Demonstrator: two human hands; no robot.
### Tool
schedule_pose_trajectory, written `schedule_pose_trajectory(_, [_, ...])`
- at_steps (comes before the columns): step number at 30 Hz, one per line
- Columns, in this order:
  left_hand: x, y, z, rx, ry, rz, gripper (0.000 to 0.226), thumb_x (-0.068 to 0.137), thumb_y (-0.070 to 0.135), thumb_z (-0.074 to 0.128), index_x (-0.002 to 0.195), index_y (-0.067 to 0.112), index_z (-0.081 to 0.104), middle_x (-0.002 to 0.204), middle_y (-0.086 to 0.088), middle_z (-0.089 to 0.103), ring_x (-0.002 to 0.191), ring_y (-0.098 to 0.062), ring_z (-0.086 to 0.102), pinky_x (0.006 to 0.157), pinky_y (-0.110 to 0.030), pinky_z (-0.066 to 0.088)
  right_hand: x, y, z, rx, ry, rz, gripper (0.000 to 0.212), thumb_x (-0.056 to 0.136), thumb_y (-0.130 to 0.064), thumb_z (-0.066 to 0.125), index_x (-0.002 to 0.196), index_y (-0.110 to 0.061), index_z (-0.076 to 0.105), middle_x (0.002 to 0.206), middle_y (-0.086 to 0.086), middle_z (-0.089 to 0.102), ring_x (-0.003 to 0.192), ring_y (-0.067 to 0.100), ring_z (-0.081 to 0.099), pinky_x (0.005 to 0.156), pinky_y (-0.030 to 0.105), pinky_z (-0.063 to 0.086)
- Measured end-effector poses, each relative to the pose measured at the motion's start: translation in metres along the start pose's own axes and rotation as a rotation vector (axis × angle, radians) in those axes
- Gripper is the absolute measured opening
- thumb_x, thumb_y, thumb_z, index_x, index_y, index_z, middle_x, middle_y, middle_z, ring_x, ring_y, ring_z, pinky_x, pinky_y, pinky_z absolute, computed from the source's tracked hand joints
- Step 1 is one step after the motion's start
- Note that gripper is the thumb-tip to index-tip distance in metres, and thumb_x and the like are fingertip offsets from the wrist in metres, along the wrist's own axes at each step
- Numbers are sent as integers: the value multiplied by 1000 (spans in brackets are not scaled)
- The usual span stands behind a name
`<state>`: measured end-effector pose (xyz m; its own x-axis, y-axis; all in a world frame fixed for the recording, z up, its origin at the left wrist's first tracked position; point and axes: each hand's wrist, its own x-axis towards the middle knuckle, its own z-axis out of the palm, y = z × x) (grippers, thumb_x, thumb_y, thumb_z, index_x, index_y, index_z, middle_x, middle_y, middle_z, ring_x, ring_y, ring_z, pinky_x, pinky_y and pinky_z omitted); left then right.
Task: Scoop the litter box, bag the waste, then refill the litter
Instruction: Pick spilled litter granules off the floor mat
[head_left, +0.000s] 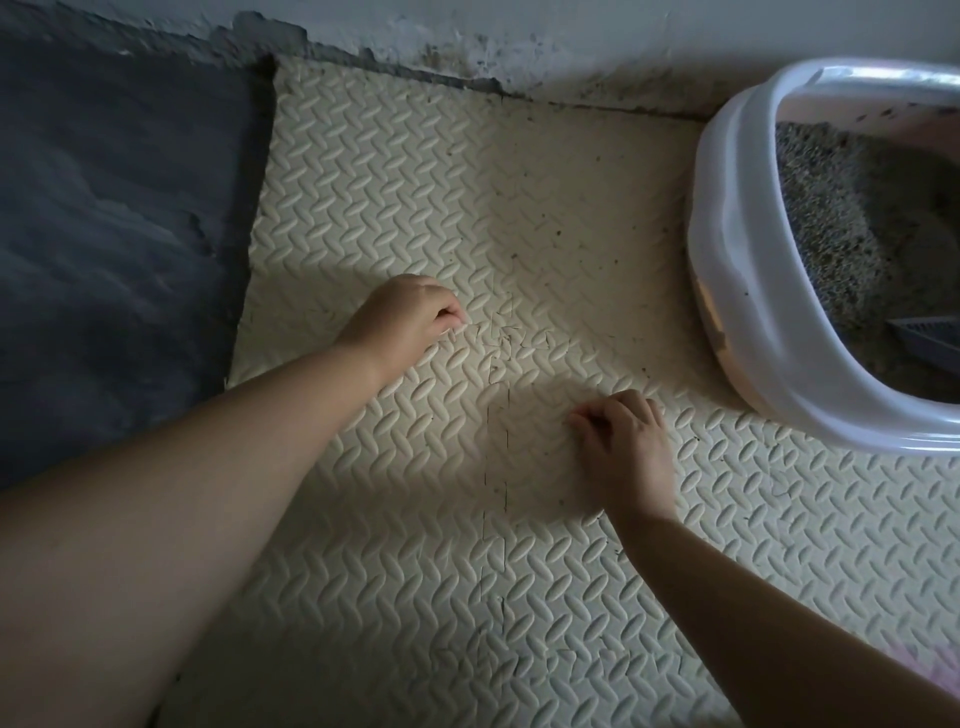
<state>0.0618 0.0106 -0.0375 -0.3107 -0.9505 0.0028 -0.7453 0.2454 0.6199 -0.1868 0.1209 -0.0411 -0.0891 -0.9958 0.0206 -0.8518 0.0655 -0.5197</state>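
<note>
Cream embossed foam floor mat (519, 182) fills the view. A white oval plastic litter box (737, 322) sits at three o'clock, holding grey granular litter (831, 218) and a dark slotted scoop (924, 332), untouched. The left hand (405, 312), near centre, and the right hand (623, 447), at four o'clock of it, are fingertips-down on the mat with fingers curled. Whether either pinches anything cannot be told. No bag is visible. Risk: scooping with no bag staged would scatter waste; dark specks already dot the mat.
</note>
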Motion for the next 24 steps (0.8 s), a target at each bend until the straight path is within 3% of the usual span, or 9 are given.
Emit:
schedule_pose_trajectory(2, [0, 2, 2, -29, 33, -111, 11, 90, 16, 63, 94, 10, 71, 96, -1, 68, 91, -14, 61, 78, -21, 45, 0, -1, -1, 2, -4, 0, 8, 84, -21, 69, 85, -13, 70, 87, -6, 57, 87, 13, 47, 79, 27, 42])
schedule_pose_trajectory(4, [2, 7, 3, -206, 107, -309, 10, 91, 18, 61, 94, 12, 68, 88, 4, 66, 83, -9, 60, 70, -13, 43, 0, -2, -2, 0, -12, 0, 8, 84, -21, 68, 86, -13, 70, 87, -6, 57, 87, 13, 48, 79, 26, 41])
schedule_pose_trajectory(5, [3, 11, 2, -402, 126, -424, 8, 92, 17, 60, 93, 12, 66, 82, 4, 64, 77, -8, 58, 68, -11, 44, 0, -2, -2, -2, -18, 2, 8, 85, -21, 68, 86, -13, 70, 87, -6, 57, 87, 13, 47, 79, 25, 41])
schedule_pose_trajectory(7, [6, 23, -6, -1051, 91, -613, 9, 94, 10, 56, 89, 10, 63, 73, 1, 59, 68, -8, 56, 70, -17, 50, 0, -3, -3, -11, -32, 6, 8, 85, -22, 67, 87, -15, 70, 88, -8, 56, 88, 10, 46, 80, 22, 37])
schedule_pose_trajectory(9, [6, 30, -17, -1641, 18, -682, 10, 93, 7, 53, 86, 9, 60, 73, -1, 58, 68, -9, 58, 71, -20, 55, 1, -3, -4, -14, -42, 12, 8, 86, -22, 67, 87, -15, 70, 88, -8, 56, 88, 9, 45, 80, 19, 35])
schedule_pose_trajectory(12, [5, 32, -23, -2011, -79, -646, 6, 87, 7, 54, 83, 10, 58, 76, -2, 57, 71, -10, 58, 69, -21, 55, 1, -4, -5, -4, -47, 22, 8, 86, -22, 67, 87, -14, 70, 88, -7, 56, 88, 9, 46, 80, 20, 37])
schedule_pose_trajectory(15, [4, 34, -23, -2171, -175, -598, 4, 80, 6, 56, 80, 10, 59, 78, -2, 55, 71, -12, 57, 69, -23, 55, 0, -7, -5, -3, -51, 41, 8, 86, -22, 66, 87, -14, 70, 89, -8, 56, 89, 10, 47, 81, 25, 41])
schedule_pose_trajectory(19, [7, 37, -25, -2093, -239, -603, 15, 82, 7, 46, 78, 9, 60, 75, -3, 56, 69, -13, 58, 69, -23, 56, 0, -10, -6, -8, -53, 61, 8, 87, -21, 66, 87, -13, 70, 88, -8, 56, 89, 11, 47, 82, 28, 44])
schedule_pose_trajectory(24, [10, 34, -25, -2086, -222, -629, 12, 78, 11, 45, 70, 12, 53, 71, -1, 49, 65, -11, 50, 63, -21, 51, 0, -9, -5, -12, -51, 59, 9, 86, -21, 66, 87, -12, 69, 89, -7, 56, 89, 11, 47, 81, 27, 42])
